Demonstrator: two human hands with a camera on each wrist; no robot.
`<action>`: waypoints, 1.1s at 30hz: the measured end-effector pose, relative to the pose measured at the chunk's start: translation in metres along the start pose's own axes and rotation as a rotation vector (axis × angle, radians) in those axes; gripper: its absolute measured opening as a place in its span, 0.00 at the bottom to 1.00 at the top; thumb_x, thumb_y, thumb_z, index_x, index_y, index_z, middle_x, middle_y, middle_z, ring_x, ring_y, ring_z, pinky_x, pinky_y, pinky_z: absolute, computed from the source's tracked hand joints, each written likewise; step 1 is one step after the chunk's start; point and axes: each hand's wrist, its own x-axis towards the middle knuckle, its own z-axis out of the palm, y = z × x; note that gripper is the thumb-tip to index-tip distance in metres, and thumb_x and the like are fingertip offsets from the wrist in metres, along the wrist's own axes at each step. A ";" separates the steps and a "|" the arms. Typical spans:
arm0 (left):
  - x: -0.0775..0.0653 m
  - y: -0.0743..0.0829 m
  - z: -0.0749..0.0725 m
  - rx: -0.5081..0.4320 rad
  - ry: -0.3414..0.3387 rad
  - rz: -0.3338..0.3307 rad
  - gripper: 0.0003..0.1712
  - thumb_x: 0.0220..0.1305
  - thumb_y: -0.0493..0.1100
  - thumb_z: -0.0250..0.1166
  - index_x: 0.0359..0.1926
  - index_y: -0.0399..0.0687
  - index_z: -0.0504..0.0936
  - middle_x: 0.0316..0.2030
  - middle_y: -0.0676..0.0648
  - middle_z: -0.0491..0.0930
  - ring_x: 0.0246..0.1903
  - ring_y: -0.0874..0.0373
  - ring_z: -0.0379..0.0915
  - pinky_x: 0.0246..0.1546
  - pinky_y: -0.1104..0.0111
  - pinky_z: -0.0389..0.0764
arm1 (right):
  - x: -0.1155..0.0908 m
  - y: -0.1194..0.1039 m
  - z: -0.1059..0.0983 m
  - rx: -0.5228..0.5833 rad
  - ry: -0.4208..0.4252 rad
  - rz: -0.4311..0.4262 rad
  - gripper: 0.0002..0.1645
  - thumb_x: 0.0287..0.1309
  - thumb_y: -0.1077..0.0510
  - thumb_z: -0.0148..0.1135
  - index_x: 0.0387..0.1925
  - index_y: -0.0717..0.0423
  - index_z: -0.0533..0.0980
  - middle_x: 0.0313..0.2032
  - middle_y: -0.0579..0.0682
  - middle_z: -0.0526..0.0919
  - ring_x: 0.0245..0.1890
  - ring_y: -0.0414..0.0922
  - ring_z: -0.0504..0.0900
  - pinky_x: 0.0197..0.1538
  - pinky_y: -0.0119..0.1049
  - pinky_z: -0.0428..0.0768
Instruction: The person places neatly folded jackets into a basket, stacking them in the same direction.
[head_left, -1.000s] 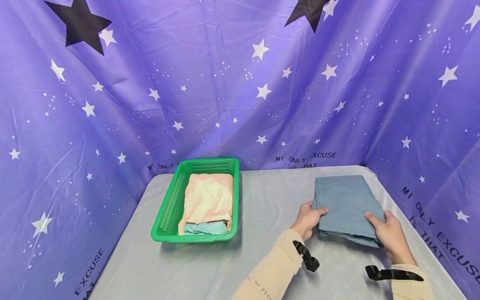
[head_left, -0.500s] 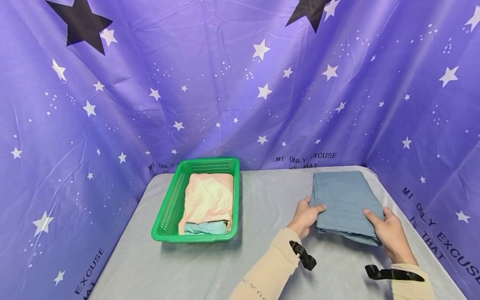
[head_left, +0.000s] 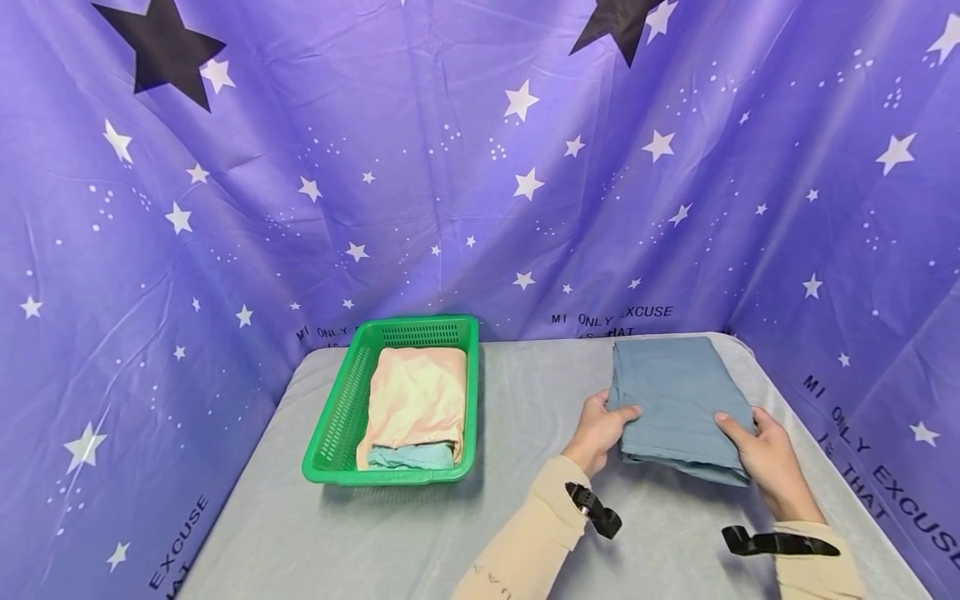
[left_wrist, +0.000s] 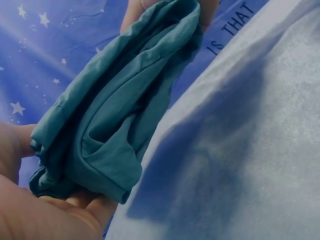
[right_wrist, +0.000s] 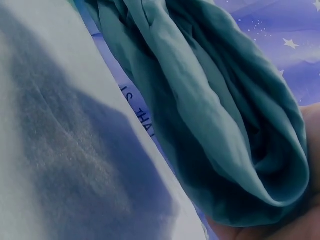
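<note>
Between my two hands is a folded blue-grey cloth garment, held above the table at the right in the head view. My left hand grips its left edge, thumb on top and fingers underneath. At the opposite edge my right hand pinches it the same way. Both wrist views show the near side of the garment, where several folded layers lie loosely over one another. Its kind cannot be made out from the folds. In the right wrist view, the right hand is mostly hidden behind the cloth.
A green plastic basket stands at the left of the table. Inside lie a folded pale pink cloth and, beneath its near edge, a folded turquoise cloth. A purple star-printed curtain surrounds the table's back and sides.
Both hands have carried the folded garment a little to the left and farther from me. The hold of each hand looks the same, and the basket has not moved.
</note>
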 end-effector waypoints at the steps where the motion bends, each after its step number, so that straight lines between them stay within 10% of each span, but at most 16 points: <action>1: 0.000 0.001 -0.001 -0.003 -0.004 -0.001 0.13 0.62 0.35 0.70 0.48 0.46 0.84 0.38 0.50 0.87 0.37 0.57 0.82 0.47 0.62 0.83 | 0.000 0.000 0.000 0.006 -0.013 -0.001 0.42 0.76 0.43 0.53 0.71 0.74 0.58 0.36 0.20 0.73 0.37 0.21 0.75 0.38 0.21 0.78; 14: -0.004 0.013 -0.019 0.009 -0.029 0.019 0.14 0.62 0.36 0.70 0.50 0.46 0.84 0.40 0.48 0.88 0.38 0.58 0.82 0.48 0.65 0.82 | 0.003 -0.009 0.008 0.104 -0.042 -0.020 0.26 0.75 0.45 0.57 0.61 0.58 0.66 0.34 0.22 0.79 0.35 0.27 0.81 0.37 0.26 0.82; 22: -0.005 0.017 -0.031 0.015 -0.044 0.024 0.14 0.63 0.38 0.70 0.50 0.47 0.84 0.42 0.51 0.87 0.42 0.58 0.81 0.52 0.63 0.80 | 0.006 -0.016 0.014 0.143 -0.101 -0.015 0.45 0.75 0.46 0.56 0.75 0.73 0.52 0.37 0.18 0.76 0.38 0.23 0.79 0.40 0.23 0.82; 33: -0.009 0.031 -0.050 0.015 -0.083 0.048 0.14 0.65 0.38 0.69 0.52 0.46 0.84 0.42 0.49 0.86 0.42 0.58 0.81 0.51 0.64 0.81 | 0.007 -0.032 0.023 0.279 -0.123 -0.027 0.18 0.73 0.49 0.60 0.57 0.48 0.68 0.33 0.29 0.85 0.32 0.31 0.85 0.35 0.29 0.85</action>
